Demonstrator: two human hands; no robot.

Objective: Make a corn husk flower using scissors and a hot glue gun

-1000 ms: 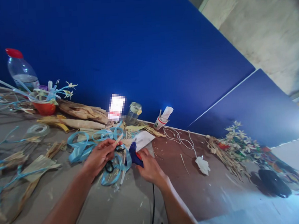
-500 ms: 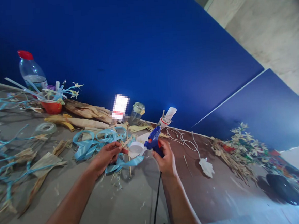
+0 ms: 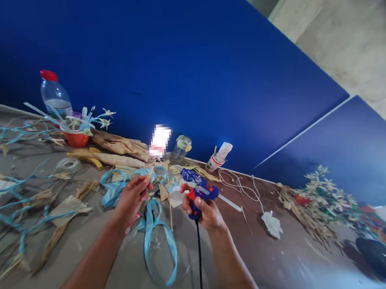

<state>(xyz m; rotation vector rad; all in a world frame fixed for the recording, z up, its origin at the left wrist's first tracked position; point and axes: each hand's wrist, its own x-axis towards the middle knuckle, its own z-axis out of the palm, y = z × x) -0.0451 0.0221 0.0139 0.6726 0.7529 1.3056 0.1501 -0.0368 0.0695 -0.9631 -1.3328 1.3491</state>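
My right hand point(image 3: 206, 209) is wrapped round a blue glue gun point(image 3: 199, 190) with a red trigger. Its nozzle end points up and left, and a glue stick sticks out at the back. A black cord drops from the handle. My left hand point(image 3: 135, 197) pinches a small pale piece point(image 3: 149, 174), perhaps dried husk, between thumb and fingertips. Light blue ribbon point(image 3: 168, 243) loops down below and beside this hand. A thin stick point(image 3: 170, 207) stands between the hands. Partly behind the glue gun is a white round piece point(image 3: 176, 196).
A red cup point(image 3: 76, 138) holds white sticks and small flowers near a bottle point(image 3: 55, 94). Dried husks point(image 3: 117, 145) lie along the blue wall. Blue-wrapped branches point(image 3: 19, 209) spread at left, beside a tape roll point(image 3: 68, 165). A white cable point(image 3: 238, 183) and white flowers point(image 3: 328, 188) lie right.
The glue gun has turned, so its back now faces right, and moved slightly left. My left hand has risen a little. A ribbon loop now hangs lower toward me.
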